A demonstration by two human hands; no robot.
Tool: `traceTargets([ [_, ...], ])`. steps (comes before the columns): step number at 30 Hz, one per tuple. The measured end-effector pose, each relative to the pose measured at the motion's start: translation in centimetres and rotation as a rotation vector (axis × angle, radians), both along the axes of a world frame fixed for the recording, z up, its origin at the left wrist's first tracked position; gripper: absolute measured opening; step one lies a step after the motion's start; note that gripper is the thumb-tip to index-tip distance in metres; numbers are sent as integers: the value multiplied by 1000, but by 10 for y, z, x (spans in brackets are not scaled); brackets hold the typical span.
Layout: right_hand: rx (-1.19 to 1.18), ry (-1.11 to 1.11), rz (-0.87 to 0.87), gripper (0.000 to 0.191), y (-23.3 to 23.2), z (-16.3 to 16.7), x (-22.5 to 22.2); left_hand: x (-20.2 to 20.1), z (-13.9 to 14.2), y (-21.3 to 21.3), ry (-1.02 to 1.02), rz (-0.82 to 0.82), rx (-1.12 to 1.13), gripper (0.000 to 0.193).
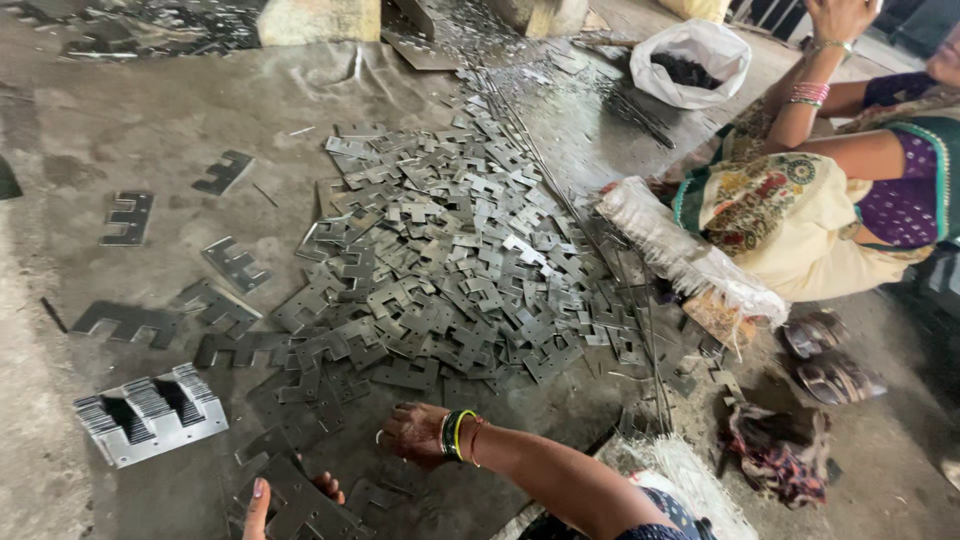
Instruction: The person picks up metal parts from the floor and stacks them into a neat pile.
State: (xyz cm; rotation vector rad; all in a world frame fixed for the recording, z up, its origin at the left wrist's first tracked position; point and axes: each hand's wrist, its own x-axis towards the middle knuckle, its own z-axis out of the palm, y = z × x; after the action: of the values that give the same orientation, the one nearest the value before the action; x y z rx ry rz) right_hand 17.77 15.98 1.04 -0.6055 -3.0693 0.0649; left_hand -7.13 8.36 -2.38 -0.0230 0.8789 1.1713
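Note:
A wide heap of grey E-shaped metal plates [450, 260] lies on the concrete floor in front of me. My right hand [412, 433], with bangles at the wrist, reaches in from the lower right and rests palm down on loose plates at the heap's near edge, fingers apart. At the bottom edge my left hand [262, 508] is only partly in view. Its thumb and fingertips grip a few flat plates [300, 508]. A neat stack of aligned plates [150, 412] stands to the left of both hands.
Single larger plates [128, 322] lie scattered on the left. Another person [850, 190] sits at the right with one hand raised, next to a white woven sack [690, 255], sandals [830, 362] and a rag. A white bag of dark pieces [695, 62] stands behind.

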Motion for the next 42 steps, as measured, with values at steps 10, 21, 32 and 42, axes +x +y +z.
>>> traceTargets([
  [10,23,84,-119,51,-35,-13,20,-4,1,-3,-6,23,-28,58],
  [21,-23,115,44,38,-11,3,36,0,9,17,-135,-124,-71,58],
  [32,81,356,-149,35,-25,55,4,-7,19,15,-146,-157,-11,61],
  [42,76,485,-428,65,-49,97,-54,-9,18,9,-152,-151,55,65],
])
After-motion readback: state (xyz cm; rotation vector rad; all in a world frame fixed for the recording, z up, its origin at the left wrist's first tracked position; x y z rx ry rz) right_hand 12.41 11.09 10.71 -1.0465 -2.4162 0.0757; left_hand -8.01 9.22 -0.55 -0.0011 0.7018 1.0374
